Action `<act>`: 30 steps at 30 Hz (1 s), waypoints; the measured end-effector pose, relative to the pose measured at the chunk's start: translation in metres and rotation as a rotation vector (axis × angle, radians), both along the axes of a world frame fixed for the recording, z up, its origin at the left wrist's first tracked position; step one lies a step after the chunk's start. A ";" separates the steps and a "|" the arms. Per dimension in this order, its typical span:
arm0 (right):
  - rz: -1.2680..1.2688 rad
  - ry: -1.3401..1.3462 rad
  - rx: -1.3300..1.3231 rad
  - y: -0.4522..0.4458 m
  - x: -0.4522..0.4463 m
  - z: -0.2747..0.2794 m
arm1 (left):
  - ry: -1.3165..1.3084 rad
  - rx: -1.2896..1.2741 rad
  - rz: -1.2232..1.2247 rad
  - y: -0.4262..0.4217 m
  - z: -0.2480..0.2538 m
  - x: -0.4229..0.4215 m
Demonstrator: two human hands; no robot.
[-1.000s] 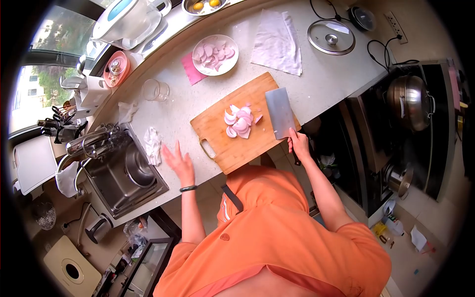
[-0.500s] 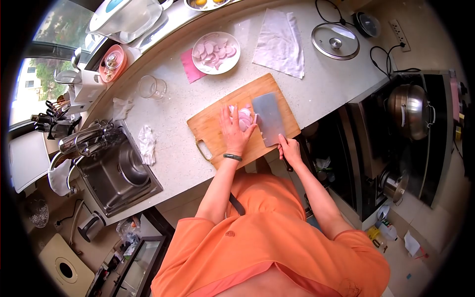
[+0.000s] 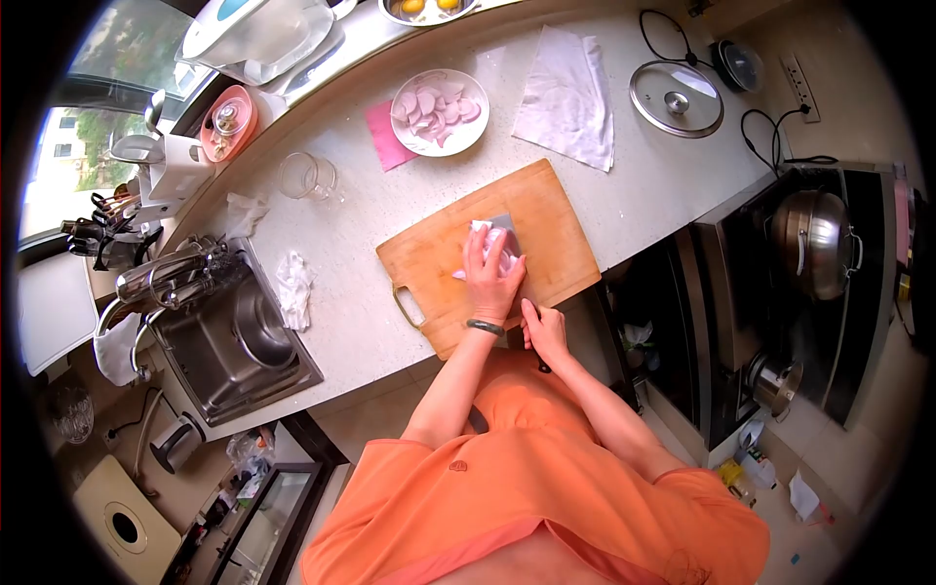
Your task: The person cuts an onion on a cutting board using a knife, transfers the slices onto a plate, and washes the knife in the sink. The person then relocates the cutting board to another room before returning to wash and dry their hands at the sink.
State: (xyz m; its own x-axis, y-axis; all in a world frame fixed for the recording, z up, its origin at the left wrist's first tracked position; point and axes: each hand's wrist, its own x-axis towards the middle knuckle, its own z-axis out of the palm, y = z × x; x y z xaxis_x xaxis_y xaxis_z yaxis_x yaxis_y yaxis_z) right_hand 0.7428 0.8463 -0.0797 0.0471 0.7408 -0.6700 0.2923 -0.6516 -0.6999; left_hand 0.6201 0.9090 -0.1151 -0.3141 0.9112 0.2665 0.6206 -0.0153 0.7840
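Pale pink red onion slices [image 3: 508, 255] lie bunched on the wooden cutting board [image 3: 556, 229]. My left hand [image 3: 490, 288] is closed over them from the near side, fingers spread across the top. With my right hand [image 3: 546, 331] I grip the dark handle of a cleaver [image 3: 503, 222], low at the board's front edge. Its wide blade lies nearly flat, with the slices and my left hand covering most of it; only a grey strip shows beyond them. Whether the slices rest fully on the blade I cannot tell.
Beyond the board stands a white plate [image 3: 474, 136] of pink slices, beside a pink cloth [image 3: 381, 122]. A white cloth [image 3: 565, 102] and a glass lid [image 3: 677, 122] lie farther right. A glass cup [image 3: 307, 175] and the sink [image 3: 210, 361] are left; a pot [image 3: 809, 244] sits right.
The cleaver has slid left from bare board to the onion slices, its blade now mostly hidden. My right hand has come closer to my left, which now closes over the slices.
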 end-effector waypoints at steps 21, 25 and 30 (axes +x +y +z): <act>-0.050 0.178 -0.012 0.224 -0.059 0.001 | 0.225 0.113 -0.039 0.258 -0.018 -0.108; -0.070 0.046 0.008 0.206 -0.029 0.018 | 0.376 0.117 -0.073 0.262 -0.031 -0.111; -0.059 0.075 0.039 0.182 0.006 0.019 | 0.505 0.050 -0.139 0.252 -0.002 -0.115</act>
